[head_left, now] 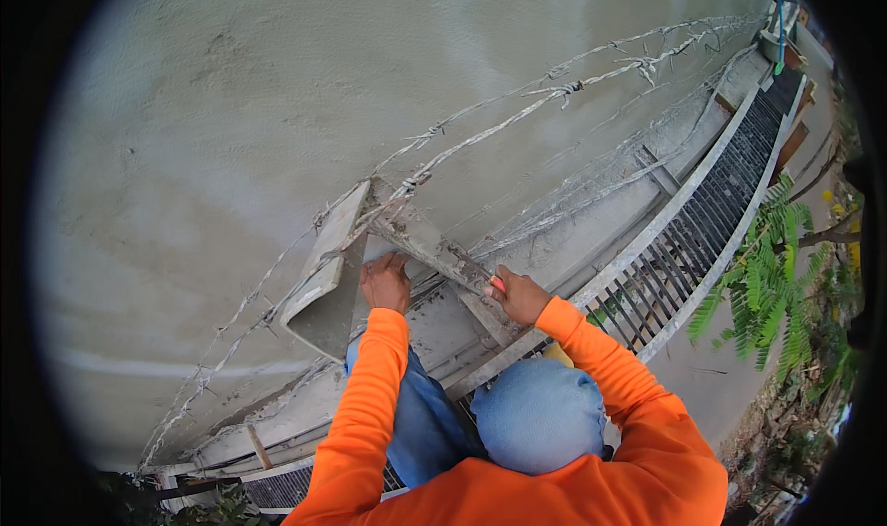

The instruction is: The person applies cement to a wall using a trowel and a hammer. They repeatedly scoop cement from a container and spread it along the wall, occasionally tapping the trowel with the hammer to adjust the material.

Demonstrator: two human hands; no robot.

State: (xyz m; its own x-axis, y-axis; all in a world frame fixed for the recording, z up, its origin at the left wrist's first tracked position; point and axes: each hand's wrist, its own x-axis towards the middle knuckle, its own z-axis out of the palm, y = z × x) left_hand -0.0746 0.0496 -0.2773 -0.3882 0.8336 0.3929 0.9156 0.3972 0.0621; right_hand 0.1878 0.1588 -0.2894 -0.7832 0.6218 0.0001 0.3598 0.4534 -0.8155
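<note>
My left hand [385, 283] grips the near edge of a flat grey mortar board [325, 281] that is tilted against the grey plastered wall [277, 91]. My right hand [519, 297] is closed around the red handle of a long trowel [434, 249] crusted with mortar. Its blade runs up and to the left, and its tip meets the top of the board. Both sleeves are orange. My knees in blue jeans [540, 410] are bent below the hands.
Strands of barbed wire [554, 91] cross the wall from lower left to upper right, passing right beside the board. A cement ledge [591, 239] and a metal grating walkway [711, 202] run along the wall's foot. Green leafy branches [767, 276] lie at the right.
</note>
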